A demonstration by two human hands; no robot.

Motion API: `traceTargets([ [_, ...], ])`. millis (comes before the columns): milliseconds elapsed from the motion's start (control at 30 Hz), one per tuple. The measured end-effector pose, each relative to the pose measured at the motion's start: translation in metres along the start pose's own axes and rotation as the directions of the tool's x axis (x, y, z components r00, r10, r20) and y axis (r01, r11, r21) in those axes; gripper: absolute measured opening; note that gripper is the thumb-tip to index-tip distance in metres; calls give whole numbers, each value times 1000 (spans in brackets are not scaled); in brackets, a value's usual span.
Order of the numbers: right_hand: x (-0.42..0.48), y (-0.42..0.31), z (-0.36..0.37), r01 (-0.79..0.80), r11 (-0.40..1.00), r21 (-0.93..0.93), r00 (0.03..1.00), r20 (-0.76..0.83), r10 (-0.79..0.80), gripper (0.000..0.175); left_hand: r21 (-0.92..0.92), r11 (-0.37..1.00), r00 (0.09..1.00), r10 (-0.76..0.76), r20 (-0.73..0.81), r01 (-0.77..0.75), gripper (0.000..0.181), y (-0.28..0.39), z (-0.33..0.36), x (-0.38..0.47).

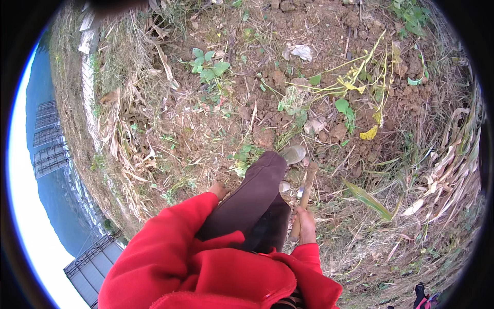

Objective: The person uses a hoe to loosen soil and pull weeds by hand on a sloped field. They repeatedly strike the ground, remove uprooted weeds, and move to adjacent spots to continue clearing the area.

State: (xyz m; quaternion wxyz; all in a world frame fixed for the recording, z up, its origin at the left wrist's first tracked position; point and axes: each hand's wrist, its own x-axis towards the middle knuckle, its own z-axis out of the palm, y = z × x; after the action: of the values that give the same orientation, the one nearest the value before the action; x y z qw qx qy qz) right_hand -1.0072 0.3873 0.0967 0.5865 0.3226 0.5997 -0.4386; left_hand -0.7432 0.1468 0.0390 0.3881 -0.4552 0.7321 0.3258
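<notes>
My right hand (305,222) is closed around a short, thick wooden handle (308,179), just right of my legs. The handle slants upward to a blunt, soil-coloured end; no metal head shows on it. My left hand (219,190) hangs at the end of a red sleeve, beside my dark trouser leg (254,185). Its fingers are small and partly hidden, and nothing can be made out in them. A pale shoe toe (294,154) shows past my knee on the brown soil.
Uprooted-looking yellow-green stems with pods (361,77) lie ahead on the right. A leafy green plant (210,67) grows ahead left. Dry corn leaves lie in heaps at left (119,135) and right (451,166). Pale slabs (88,85) line the left side. Dark-clad figure (420,295) appears lower right.
</notes>
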Motion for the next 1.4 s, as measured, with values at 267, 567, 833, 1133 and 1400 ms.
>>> traceTargets([
  [267,17,-8,65,50,981,185,993,97,-69,20,-246,968,851,-162,-499,40,22,-34,-96,74],
  [567,166,-2,138,-76,989,-128,989,-135,59,23,-622,714,927,103,-361,-322,17,81,-183,354],
  [833,236,0,176,-28,985,-169,972,-235,-13,23,-967,72,954,-192,228,246,38,156,-156,525],
  [1133,240,49,207,66,827,-559,859,-390,-332,34,-936,135,940,-148,306,326,28,160,-151,559],
  [1400,137,-11,246,373,869,-324,792,-377,-481,29,-987,119,986,138,-90,-107,26,124,-269,454],
])
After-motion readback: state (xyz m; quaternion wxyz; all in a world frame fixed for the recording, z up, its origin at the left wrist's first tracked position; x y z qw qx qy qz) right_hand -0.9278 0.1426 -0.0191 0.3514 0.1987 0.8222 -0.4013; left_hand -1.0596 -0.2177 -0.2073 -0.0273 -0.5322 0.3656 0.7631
